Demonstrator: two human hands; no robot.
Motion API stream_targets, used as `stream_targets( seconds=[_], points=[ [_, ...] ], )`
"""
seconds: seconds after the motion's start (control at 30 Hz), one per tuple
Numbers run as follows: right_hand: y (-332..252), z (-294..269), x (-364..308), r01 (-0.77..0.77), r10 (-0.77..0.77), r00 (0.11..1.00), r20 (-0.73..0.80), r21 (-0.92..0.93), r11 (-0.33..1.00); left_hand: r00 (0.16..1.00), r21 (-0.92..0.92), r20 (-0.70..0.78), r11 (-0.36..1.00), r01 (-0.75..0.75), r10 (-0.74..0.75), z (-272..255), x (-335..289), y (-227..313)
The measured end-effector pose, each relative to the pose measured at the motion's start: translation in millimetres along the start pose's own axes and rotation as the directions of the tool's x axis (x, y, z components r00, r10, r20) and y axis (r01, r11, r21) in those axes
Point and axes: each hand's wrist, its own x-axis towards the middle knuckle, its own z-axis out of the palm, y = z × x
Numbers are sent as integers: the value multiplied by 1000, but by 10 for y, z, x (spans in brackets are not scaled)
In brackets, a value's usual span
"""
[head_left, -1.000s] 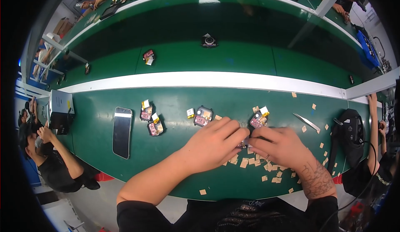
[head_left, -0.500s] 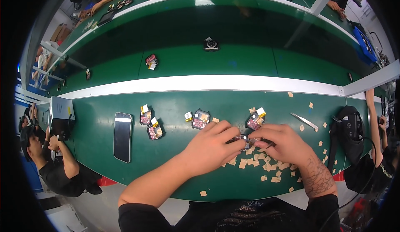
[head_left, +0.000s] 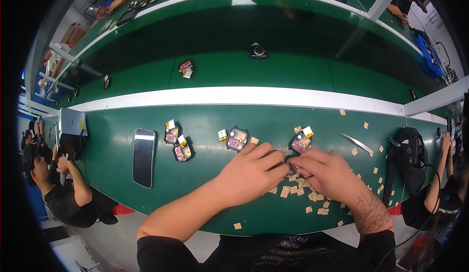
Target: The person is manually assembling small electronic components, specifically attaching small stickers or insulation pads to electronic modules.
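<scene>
Close together over the green table, my two hands meet at a small dark watch case (head_left: 289,160), mostly hidden by fingers. My left hand (head_left: 254,170) is closed around its left side. The right hand (head_left: 325,175) pinches at its right edge; what sits between those fingertips is hidden. Just beyond them lies an open watch case (head_left: 299,144) with a pink board and a silver-yellow battery (head_left: 307,131). Another open watch case (head_left: 237,139) rests beyond my left hand, a battery (head_left: 222,135) beside it. Small tan square pads (head_left: 293,190) are scattered beneath and right of my hands.
Two more open watch cases (head_left: 182,152) lie left, near a phone (head_left: 144,158). Silver tweezers (head_left: 357,144) and a black bag (head_left: 409,160) are at right. A white rail (head_left: 234,95) crosses the table's far side; a grey box (head_left: 72,132) stands far left. Other people sit around.
My right fingers have shifted slightly left and closed in over the watch case, covering more of it. The view has moved a little; the things on the table keep their places.
</scene>
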Motion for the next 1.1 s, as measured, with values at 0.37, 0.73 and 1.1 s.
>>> stream_targets(
  seconds=[0.37, 0.73, 1.1],
  points=[
    [-38, 127, -7, -17, 24, 996, -81, 86, 996, 1000, -53, 16, 998, 18, -17, -10, -2, -5],
    [-109, 138, 16, -194, 230, 968, -98, 287, 938, 999, -102, -24, 994, 30, -33, 10, 5, 0],
    [-235, 61, 119, -294, 312, 950, -27, 268, 917, 998, -194, -44, 980, 42, -51, 38, 13, 20]
  ],
)
